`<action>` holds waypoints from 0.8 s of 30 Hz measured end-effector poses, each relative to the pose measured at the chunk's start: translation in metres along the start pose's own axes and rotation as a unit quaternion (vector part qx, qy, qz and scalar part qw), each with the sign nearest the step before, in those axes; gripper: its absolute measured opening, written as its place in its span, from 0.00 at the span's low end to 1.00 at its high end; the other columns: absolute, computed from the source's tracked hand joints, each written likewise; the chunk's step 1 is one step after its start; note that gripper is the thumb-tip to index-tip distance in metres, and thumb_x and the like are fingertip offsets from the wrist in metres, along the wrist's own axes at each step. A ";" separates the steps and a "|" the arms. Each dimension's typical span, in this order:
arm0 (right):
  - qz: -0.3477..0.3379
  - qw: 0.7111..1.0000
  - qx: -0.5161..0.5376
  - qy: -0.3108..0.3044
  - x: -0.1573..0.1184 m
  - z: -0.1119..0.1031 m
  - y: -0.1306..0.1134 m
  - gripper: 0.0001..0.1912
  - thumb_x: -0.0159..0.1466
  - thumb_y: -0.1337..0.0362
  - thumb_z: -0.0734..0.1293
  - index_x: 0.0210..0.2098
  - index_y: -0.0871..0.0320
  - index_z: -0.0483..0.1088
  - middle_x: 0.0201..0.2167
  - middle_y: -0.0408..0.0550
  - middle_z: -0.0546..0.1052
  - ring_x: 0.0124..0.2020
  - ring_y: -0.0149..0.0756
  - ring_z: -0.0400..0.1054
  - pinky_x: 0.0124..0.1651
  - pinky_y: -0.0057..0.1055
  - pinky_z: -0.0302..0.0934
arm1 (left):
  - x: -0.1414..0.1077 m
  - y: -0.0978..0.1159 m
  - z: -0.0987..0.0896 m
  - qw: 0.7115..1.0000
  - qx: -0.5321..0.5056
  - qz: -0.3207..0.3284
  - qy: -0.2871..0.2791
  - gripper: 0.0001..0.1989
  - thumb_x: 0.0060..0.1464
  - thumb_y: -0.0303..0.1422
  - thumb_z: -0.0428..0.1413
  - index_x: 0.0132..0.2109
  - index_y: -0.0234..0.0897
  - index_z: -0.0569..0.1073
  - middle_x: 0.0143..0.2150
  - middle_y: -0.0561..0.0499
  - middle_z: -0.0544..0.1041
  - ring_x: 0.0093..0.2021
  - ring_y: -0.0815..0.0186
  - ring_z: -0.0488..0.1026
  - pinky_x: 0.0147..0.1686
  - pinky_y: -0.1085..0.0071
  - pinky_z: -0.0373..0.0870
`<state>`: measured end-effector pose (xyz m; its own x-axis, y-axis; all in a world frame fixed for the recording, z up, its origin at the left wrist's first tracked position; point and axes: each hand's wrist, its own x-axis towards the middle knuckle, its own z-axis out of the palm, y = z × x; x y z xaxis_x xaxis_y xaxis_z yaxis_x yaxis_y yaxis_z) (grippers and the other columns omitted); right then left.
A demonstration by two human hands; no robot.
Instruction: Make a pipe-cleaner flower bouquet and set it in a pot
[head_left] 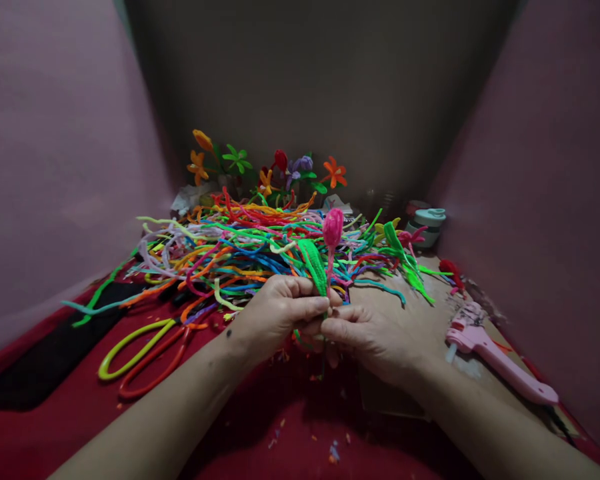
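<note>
Both hands meet in front of me around a pipe-cleaner flower with a pink bud (333, 229) on top, held upright. My left hand (291, 308) pinches its stem between thumb and fingers, just under a green pipe-cleaner leaf (312, 263) that stands beside the stem. Slightly lower, my right hand (360, 332) is closed on the same stem. A thin end of stem shows below the fingers, and part of the stem is hidden by them. Right behind the hands lies a wide heap of loose pipe cleaners (250, 250) in many colours.
Scissors (147, 353) with yellow and red handles lie at the left by a black strip (55, 353). A pink glue gun (500, 360) rests on cardboard (410, 307) at the right. Finished flowers (280, 167) and a lidded cup (427, 227) stand behind. Scraps dot the red cloth (260, 433).
</note>
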<state>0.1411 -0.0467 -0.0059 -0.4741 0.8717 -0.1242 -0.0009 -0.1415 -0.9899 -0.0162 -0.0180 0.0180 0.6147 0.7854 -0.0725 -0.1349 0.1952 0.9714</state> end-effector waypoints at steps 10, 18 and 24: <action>-0.003 0.974 0.195 -0.116 -0.001 -0.001 0.002 0.13 0.52 0.64 0.67 0.33 0.64 0.77 0.27 0.52 0.77 0.26 0.34 0.70 0.26 0.26 0.59 | -0.002 -0.005 0.002 0.990 -0.123 -0.022 -0.070 0.09 0.50 0.30 0.55 0.39 0.33 0.74 0.22 0.52 0.70 0.14 0.72 0.64 0.14 0.73 0.65; -0.036 0.995 0.092 -0.013 0.001 -0.004 0.004 0.08 0.53 0.65 0.66 0.27 0.62 0.77 0.22 0.46 0.73 0.28 0.31 0.64 0.33 0.29 0.55 | 0.004 -0.007 0.005 0.993 -0.101 0.054 0.015 0.11 0.45 0.27 0.60 0.39 0.35 0.69 0.25 0.55 0.70 0.20 0.74 0.67 0.21 0.78 0.65; -0.089 0.990 -0.060 0.087 -0.003 -0.003 -0.005 0.09 0.56 0.67 0.63 0.23 0.60 0.73 0.20 0.40 0.67 0.25 0.28 0.57 0.32 0.28 0.50 | 0.007 -0.007 0.006 0.994 -0.014 0.056 0.087 0.12 0.41 0.27 0.62 0.34 0.34 0.67 0.24 0.57 0.68 0.20 0.76 0.65 0.19 0.81 0.60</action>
<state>0.1449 -0.0468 -0.0003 -0.3169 0.9469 0.0538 0.0386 0.0695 -0.9968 -0.0066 -0.0175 0.0120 0.4503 0.8929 -0.0049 -0.2180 0.1153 0.9691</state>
